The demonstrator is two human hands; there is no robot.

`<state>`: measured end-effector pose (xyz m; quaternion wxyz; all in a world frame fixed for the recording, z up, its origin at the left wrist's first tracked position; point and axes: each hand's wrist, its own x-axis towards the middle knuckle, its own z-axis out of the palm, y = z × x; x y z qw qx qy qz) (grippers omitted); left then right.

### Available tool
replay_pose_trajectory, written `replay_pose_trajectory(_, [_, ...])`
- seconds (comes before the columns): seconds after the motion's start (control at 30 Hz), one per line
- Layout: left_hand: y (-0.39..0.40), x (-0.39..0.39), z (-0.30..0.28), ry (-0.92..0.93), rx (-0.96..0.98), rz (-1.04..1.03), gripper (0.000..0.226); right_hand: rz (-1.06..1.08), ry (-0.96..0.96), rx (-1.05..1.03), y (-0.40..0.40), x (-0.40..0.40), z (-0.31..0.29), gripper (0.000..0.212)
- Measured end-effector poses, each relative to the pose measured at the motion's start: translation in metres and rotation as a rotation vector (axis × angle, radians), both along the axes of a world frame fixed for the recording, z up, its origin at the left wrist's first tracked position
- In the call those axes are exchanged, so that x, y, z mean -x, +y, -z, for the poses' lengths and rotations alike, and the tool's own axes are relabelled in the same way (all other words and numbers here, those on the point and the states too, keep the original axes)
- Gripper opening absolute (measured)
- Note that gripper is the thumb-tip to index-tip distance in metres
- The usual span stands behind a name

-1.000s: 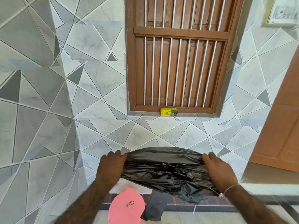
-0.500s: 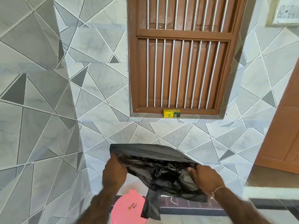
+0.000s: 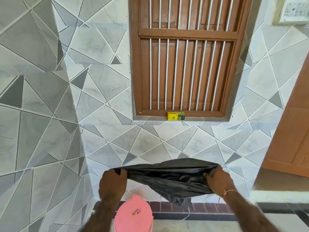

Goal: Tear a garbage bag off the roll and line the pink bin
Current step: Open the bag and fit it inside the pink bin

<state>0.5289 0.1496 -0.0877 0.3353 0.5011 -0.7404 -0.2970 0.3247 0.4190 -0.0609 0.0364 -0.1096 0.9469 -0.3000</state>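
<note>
A single wide-angle head-worn view looks forward and slightly down, facing a tiled wall [image 3: 50, 114] with a barred wooden window [image 3: 185, 56] in the upper centre of the frame. The wall stands near; straight lines bow toward the edges. Both forearms enter from the lower edge, close to the lens, and no second view shares the scene.

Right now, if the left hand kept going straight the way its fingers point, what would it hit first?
The left hand grips the black garbage bag and points forward, so beyond the bag it would probably meet the tiled wall. Depth is hard to judge.
</note>
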Motion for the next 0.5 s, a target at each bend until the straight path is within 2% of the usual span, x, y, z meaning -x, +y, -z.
replay_pose_trajectory(0.07, [0.000, 0.009, 0.002, 0.217, -0.139, -0.062, 0.023, 0.018, -0.011, 0.066, -0.004, -0.005, 0.002, 0.038])
replay_pose_trajectory(0.13, [-0.005, 0.014, 0.005, 0.358, -0.225, -0.142, 0.021, 0.028, 0.006, 0.103, -0.006, -0.009, 0.004, 0.037])
replay_pose_trajectory(0.2, [-0.006, 0.013, 0.005, 0.422, -0.277, -0.228, 0.018, 0.044, 0.028, 0.121, -0.007, -0.014, 0.004, 0.033])
replay_pose_trajectory(0.27, [-0.006, 0.011, 0.002, 0.419, -0.224, -0.247, 0.015, 0.078, 0.031, 0.162, -0.007, -0.015, 0.004, 0.027])
replay_pose_trajectory(0.33, [-0.005, 0.004, 0.005, 0.266, 0.029, -0.115, 0.019, 0.158, 0.011, 0.223, -0.006, -0.014, 0.003, 0.026])
replay_pose_trajectory(0.43, [-0.009, -0.002, 0.020, -0.299, 0.514, 0.228, 0.023, 0.292, -0.052, 0.356, -0.001, -0.005, 0.002, 0.030])
replay_pose_trajectory(0.5, [-0.012, -0.007, 0.021, -0.601, 0.537, 0.335, 0.017, 0.345, -0.122, 0.434, 0.004, 0.003, 0.003, 0.030])
